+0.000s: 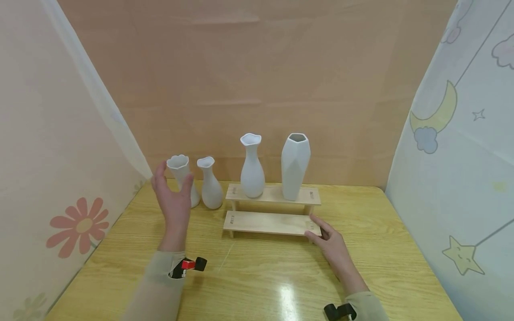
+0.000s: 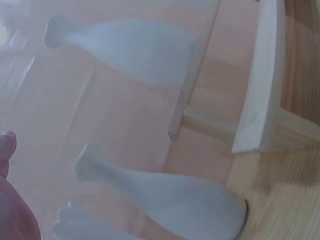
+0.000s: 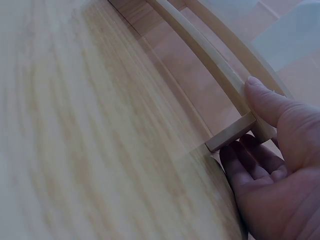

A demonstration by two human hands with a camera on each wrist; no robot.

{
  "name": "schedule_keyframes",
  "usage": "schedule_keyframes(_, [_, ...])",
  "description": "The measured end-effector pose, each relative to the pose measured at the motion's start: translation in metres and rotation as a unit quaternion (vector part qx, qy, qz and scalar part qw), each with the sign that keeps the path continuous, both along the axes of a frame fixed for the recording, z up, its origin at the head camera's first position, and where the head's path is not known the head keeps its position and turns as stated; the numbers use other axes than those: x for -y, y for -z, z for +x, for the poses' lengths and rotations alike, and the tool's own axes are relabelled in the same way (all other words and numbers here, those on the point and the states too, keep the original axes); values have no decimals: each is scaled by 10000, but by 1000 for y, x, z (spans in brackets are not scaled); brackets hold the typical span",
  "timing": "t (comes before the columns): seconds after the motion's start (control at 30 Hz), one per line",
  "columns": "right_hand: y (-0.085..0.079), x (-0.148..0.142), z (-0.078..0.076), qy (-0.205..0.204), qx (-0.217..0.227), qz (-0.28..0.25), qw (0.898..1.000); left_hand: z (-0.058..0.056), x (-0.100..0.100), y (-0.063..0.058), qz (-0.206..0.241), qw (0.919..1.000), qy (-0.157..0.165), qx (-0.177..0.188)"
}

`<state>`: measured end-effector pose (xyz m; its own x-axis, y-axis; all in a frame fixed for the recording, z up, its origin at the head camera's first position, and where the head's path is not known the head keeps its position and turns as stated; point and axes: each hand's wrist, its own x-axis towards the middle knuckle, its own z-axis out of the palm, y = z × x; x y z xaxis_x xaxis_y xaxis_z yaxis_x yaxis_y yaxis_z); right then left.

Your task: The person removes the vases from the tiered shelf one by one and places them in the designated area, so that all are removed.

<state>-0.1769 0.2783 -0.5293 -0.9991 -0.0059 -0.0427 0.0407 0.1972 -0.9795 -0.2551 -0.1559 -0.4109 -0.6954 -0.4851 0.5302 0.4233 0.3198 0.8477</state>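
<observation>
My left hand (image 1: 174,209) is raised at the left with thumb and fingers spread apart, overlapping a white vase with a scalloped rim (image 1: 179,163) in the head view. In the left wrist view the thumb shows apart from that vase (image 2: 92,226). Beside it a small white bottle-shaped vase (image 1: 211,191) stands on the table. My right hand (image 1: 333,245) grips the right end of a two-step wooden stand (image 1: 265,224), thumb on the lower board's edge and fingers curled by its leg. The upper step bears a wavy-mouthed white vase (image 1: 253,174) and a faceted white vase (image 1: 295,162).
The light wooden table (image 1: 249,276) runs beneath everything. A brown cloth backdrop (image 1: 257,80) hangs right behind the stand. Patterned cloths flank the table, one with a flower (image 1: 83,226) on the left, one with a moon (image 1: 439,109) on the right.
</observation>
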Motion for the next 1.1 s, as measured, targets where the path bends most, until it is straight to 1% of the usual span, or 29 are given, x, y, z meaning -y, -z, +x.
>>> schedule_keyframes(0.17, [2, 0, 0, 22, -25, -33, 10000, 7, -13, -9, 116, 9986, 302, -409])
schedule_keyframes(0.27, [3, 0, -1, 30, -14, -31, 10000, 9, -20, -14, 163, 9975, 382, -573])
schedule_keyframes(0.43, [3, 0, -1, 32, -17, -25, 10000, 11, -34, -20, 173, 9969, 440, -627])
schedule_keyframes(0.57, [4, 0, -1, 43, -7, -18, 10000, 13, -45, -24, 11, 9961, 445, -756])
schedule_keyframes(0.67, [4, 0, -2, 42, -24, 0, 10000, 15, -53, -27, -56, 9962, 468, -729])
schedule_keyframes(0.77, [4, 0, -1, 28, -50, 19, 10000, 16, -60, -28, -96, 9961, 557, -680])
schedule_keyframes(0.87, [4, 0, -1, 26, -64, 19, 10000, 16, -66, -28, -92, 9951, 672, -725])
schedule_keyframes(1.1, [3, 1, -1, 35, -54, 16, 10000, 13, -83, -29, 128, 9912, 955, -908])
